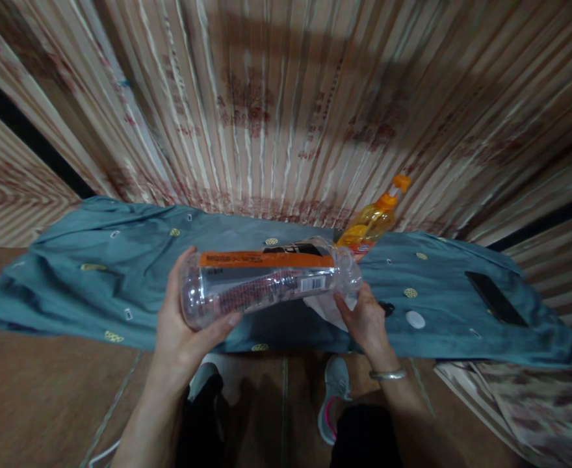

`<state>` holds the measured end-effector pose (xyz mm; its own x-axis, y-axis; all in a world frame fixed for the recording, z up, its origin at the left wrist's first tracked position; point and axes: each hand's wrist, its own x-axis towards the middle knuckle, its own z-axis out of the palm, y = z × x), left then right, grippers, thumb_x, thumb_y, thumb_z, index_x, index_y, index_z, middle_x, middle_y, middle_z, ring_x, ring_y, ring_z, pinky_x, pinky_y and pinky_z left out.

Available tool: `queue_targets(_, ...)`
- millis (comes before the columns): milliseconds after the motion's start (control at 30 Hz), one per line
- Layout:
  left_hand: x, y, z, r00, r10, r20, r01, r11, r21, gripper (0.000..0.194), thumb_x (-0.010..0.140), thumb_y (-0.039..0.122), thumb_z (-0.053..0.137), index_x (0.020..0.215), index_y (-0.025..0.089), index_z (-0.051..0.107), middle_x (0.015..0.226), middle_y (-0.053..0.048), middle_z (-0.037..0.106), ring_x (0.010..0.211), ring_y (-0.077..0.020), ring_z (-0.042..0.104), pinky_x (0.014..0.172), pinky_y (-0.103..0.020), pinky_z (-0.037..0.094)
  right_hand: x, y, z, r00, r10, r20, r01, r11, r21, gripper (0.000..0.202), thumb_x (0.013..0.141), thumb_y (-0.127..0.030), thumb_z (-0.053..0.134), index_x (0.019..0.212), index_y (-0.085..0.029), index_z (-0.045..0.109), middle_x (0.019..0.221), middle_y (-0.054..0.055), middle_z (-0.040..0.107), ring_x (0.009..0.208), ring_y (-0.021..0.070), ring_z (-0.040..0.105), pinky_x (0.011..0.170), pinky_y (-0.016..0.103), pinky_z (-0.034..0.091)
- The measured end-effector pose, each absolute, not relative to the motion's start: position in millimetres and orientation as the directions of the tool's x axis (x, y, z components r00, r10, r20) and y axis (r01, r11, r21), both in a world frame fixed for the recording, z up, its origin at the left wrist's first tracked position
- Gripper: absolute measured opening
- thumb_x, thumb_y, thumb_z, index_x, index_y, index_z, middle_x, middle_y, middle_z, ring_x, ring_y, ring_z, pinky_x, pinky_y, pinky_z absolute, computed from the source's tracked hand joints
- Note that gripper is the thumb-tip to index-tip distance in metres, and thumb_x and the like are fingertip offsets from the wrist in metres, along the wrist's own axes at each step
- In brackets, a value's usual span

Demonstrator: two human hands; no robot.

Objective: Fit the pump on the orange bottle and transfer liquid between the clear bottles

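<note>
A large clear plastic bottle [266, 286] lies sideways in the air above the cloth-covered table, its printed label carrying an orange band and a barcode. My left hand [183, 312] is wrapped round its base end, with the thumb along the near side. At the neck end, my right hand [366, 318] grips with its thumb in front; its other fingers are partly hidden. Beneath the bottle and beside my right hand shows a white piece, perhaps tissue or cloth [327, 311]. Close behind the neck stands a yellow pump bottle [368, 224] with an orange top, its lower part hidden.
A blue-green patterned cloth [134, 273] covers the narrow table. To the right lie a round white disc [415, 319], a small dark object [388, 309] and a black phone [495, 299]. A striped curtain [286, 130] hangs behind the table.
</note>
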<state>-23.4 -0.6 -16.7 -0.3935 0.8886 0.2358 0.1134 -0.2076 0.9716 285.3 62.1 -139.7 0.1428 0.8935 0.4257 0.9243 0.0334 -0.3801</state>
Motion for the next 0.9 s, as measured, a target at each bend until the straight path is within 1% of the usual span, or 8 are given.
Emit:
queue_targets(67,-26,0,-19,-0.382,0.895,0.23,0.117,-0.2,0.973,0.101,0.052,0.039,0.094,0.143,0.029,0.051,0.138,-0.009,0.065,0.124,-0.0342,0.065,0.095,-0.043,0.061,286,62,-140,0.139,0.891,0.431,0.923,0.041,-0.382,0.063,0.098,-0.066,0.035,0.119,-0.011,0.057,0.09,0.018,0.073,0.083,0.0296,0.072,0.071,0.037,0.055)
queue_targets(133,-30,0,-21,-0.35,0.909,0.227,0.125,-0.195,0.973,0.102,0.051,0.036,0.095,0.142,0.028,0.051,0.137,-0.01,0.065,0.123,-0.0344,0.066,0.096,-0.044,0.061,286,63,-141,0.132,0.888,0.441,0.922,0.053,-0.384,0.064,0.098,-0.066,0.034,0.119,-0.011,0.058,0.091,0.018,0.073,0.084,0.0295,0.072,0.071,0.038,0.055)
queue_targets(200,-31,1,-22,-0.33,0.919,0.216,0.119,-0.186,0.975,0.102,0.05,0.033,0.095,0.141,0.027,0.051,0.14,-0.011,0.063,0.128,-0.0358,0.063,0.1,-0.046,0.059,287,63,-141,0.133,0.887,0.442,0.919,0.057,-0.389,0.065,0.098,-0.067,0.034,0.119,-0.011,0.058,0.092,0.018,0.073,0.085,0.0296,0.072,0.072,0.038,0.056)
queue_targets(300,-31,2,-22,-0.331,0.921,0.205,0.102,-0.181,0.978,0.102,0.049,0.031,0.096,0.141,0.026,0.051,0.148,-0.012,0.058,0.137,-0.0381,0.056,0.11,-0.05,0.053,287,63,-141,0.132,0.888,0.44,0.916,0.06,-0.396,0.067,0.096,-0.07,0.034,0.119,-0.011,0.058,0.092,0.019,0.073,0.086,0.0304,0.072,0.072,0.039,0.056)
queue_targets(400,-31,2,-22,-0.325,0.923,0.207,0.095,-0.186,0.978,0.102,0.049,0.03,0.096,0.142,0.025,0.052,0.148,-0.012,0.058,0.138,-0.0392,0.054,0.114,-0.053,0.049,287,63,-140,0.133,0.889,0.437,0.913,0.061,-0.402,0.07,0.096,-0.072,0.033,0.119,-0.011,0.058,0.093,0.019,0.074,0.086,0.0308,0.072,0.072,0.04,0.056)
queue_targets(633,-35,0,-25,-0.34,0.922,0.184,0.084,-0.165,0.983,0.106,0.047,0.033,0.097,0.143,0.026,0.052,0.147,-0.012,0.059,0.136,-0.0402,0.057,0.104,-0.05,0.058,286,63,-139,0.138,0.889,0.437,0.914,0.055,-0.401,0.074,0.095,-0.074,0.031,0.119,-0.009,0.059,0.092,0.02,0.074,0.086,0.0312,0.072,0.072,0.041,0.057)
queue_targets(800,-33,0,-25,-0.357,0.915,0.187,0.069,-0.174,0.982,0.104,0.045,0.03,0.098,0.139,0.029,0.054,0.145,-0.012,0.059,0.132,-0.0415,0.059,0.091,-0.047,0.065,287,63,-141,0.135,0.889,0.437,0.917,0.055,-0.396,0.073,0.096,-0.073,0.033,0.12,-0.009,0.058,0.093,0.02,0.074,0.087,0.0308,0.072,0.073,0.04,0.056)
queue_targets(900,-31,0,-25,-0.371,0.906,0.203,0.066,-0.192,0.979,0.102,0.046,0.031,0.098,0.138,0.03,0.055,0.143,-0.011,0.06,0.132,-0.0403,0.059,0.092,-0.046,0.065,287,63,-141,0.133,0.886,0.445,0.919,0.057,-0.389,0.073,0.096,-0.072,0.032,0.122,-0.009,0.058,0.094,0.02,0.074,0.087,0.0306,0.072,0.074,0.04,0.056)
